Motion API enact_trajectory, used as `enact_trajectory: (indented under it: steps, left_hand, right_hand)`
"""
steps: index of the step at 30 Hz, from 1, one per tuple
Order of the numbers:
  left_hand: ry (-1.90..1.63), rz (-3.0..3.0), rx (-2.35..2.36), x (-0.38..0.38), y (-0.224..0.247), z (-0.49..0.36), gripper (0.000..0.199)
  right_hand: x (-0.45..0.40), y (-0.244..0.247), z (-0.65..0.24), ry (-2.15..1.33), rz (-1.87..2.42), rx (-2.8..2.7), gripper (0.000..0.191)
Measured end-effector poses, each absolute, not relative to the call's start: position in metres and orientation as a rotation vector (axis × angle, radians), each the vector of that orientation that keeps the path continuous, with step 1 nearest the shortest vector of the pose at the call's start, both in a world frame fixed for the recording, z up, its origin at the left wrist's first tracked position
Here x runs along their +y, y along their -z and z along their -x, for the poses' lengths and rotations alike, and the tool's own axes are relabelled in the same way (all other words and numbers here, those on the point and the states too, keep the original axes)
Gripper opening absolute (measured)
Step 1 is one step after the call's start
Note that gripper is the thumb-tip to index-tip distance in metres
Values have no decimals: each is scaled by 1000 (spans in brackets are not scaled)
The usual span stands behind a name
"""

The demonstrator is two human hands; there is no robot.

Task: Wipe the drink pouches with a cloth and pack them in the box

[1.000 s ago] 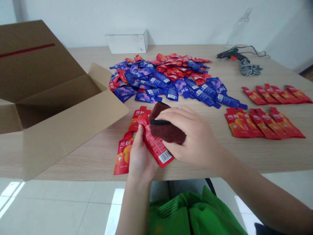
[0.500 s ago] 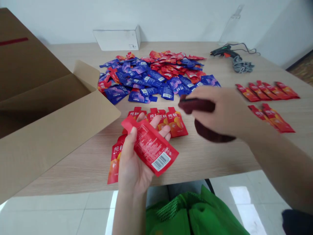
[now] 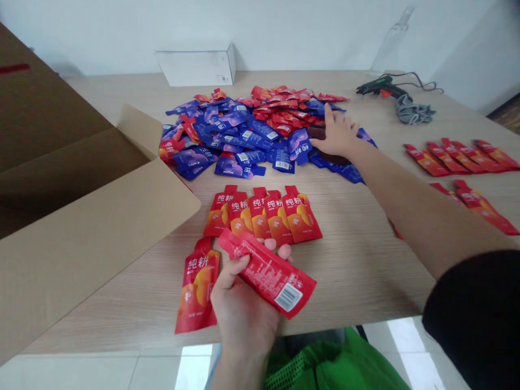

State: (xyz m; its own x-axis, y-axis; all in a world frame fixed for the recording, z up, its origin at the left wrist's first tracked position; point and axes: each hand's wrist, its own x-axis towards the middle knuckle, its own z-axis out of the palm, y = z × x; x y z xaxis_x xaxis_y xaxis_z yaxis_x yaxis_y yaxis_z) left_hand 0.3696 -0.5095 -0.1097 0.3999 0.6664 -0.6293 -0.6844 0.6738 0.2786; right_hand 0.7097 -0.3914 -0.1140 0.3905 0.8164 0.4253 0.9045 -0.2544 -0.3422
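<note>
My left hand (image 3: 247, 309) is closed around a red spouted pouch (image 3: 272, 273), its printed back and barcode facing up. Just beyond it, several red-orange pouches (image 3: 298, 216) overlap in a row, front sides up. Left of that hand lies a single red pouch (image 3: 197, 290). My right hand (image 3: 339, 132) reaches over the right side of a mixed pile, fingers apart. Partly under its thumb and palm shows a dark maroon object (image 3: 317, 131) whose kind I cannot make out. Blue pouches (image 3: 300, 145) and red pouches (image 3: 280, 103) make up the pile.
An open cardboard box (image 3: 101, 227) fills the left side. Several red pouches (image 3: 483, 203) lie in two rows at right, partly behind my forearm. A white box (image 3: 197, 67), a glue gun (image 3: 377, 85), grey cloth (image 3: 414, 111) and a clear bottle (image 3: 392, 43) stand farther back.
My right hand has moved away from me onto the pile, its fingers now spread by the dark maroon object it carried. My left hand, still holding its pouch, sits lower and farther right.
</note>
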Motion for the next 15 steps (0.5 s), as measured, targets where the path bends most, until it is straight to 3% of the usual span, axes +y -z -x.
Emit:
enact_trajectory:
  steps: [3, 6, 8, 10, 15]
  left_hand:
    - [-880, 49, 753, -514, 112, -369, 19]
    - [-882, 37, 677, -522, 110, -366, 19]
    - [-893, 8, 632, -529, 107, -364, 19]
    - [-917, -45, 599, -536, 103, -364, 19]
    - [-918, -399, 638, -547, 100, -348, 23]
  right_hand:
    - [-448, 84, -661, 385, 2016, -1349, 60]
    - [-529, 61, -588, -157, 1775, -1599, 29]
    - [-576, 60, -539, -437, 1580, -1763, 32]
    - [-607, 68, -498, -545, 1521, -1623, 44]
    - [-618, 92, -452, -563, 1491, -1255, 13]
